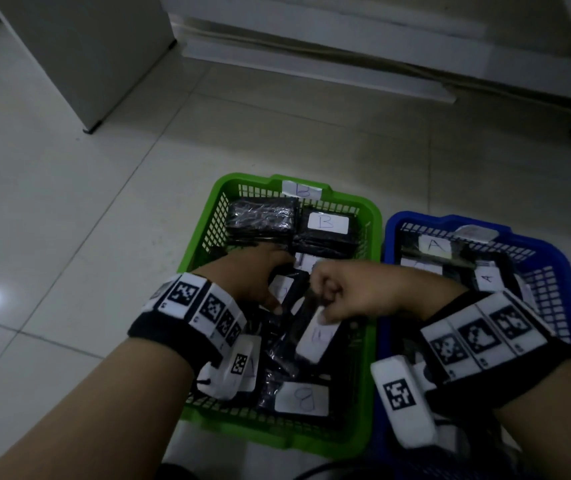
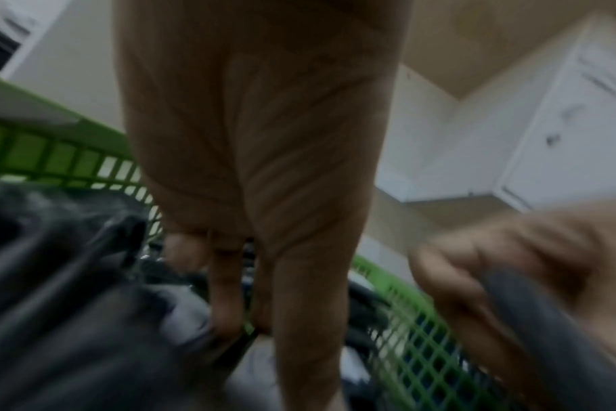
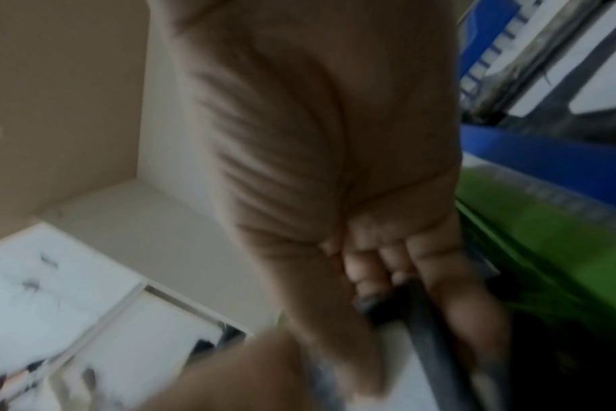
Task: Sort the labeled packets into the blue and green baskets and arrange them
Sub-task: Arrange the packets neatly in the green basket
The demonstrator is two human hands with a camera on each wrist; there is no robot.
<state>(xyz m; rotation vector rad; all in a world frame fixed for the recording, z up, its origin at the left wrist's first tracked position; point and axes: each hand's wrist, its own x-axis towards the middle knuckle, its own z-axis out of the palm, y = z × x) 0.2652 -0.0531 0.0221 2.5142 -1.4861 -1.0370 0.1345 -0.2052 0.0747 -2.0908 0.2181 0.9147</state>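
Head view: green basket (image 1: 374,216) and blue basket (image 1: 389,233) sit side by side on a tiled floor (image 1: 69,202), rims touching or nearly so, green on the left. Green basket tagged B on its far rim, holds black packets with white labels; one at the back reads B (image 1: 327,224), one at the near edge (image 1: 301,398) has a label that reads like B or 8. Blue basket holds packets labeled A (image 1: 434,244). Both hands are over the middle of the green basket, close together. Right hand (image 1: 349,294) has fingers curled, pinching the top of a black packet (image 1: 315,336) that stands tilted, its white label facing up. Left hand (image 1: 252,275) reaches down among the packets; grip cannot be told here.

Left wrist view: blurred. Left hand's fingers (image 2: 225,292) point down, fairly straight, tips among dark packets inside the green mesh wall; nothing clearly gripped. Right hand at the right edge holds a dark packet edge.

Right wrist view: blurred. Right hand's fingers (image 3: 451,292) are curled round a thin dark packet edge (image 3: 429,342); green and blue rims at right.
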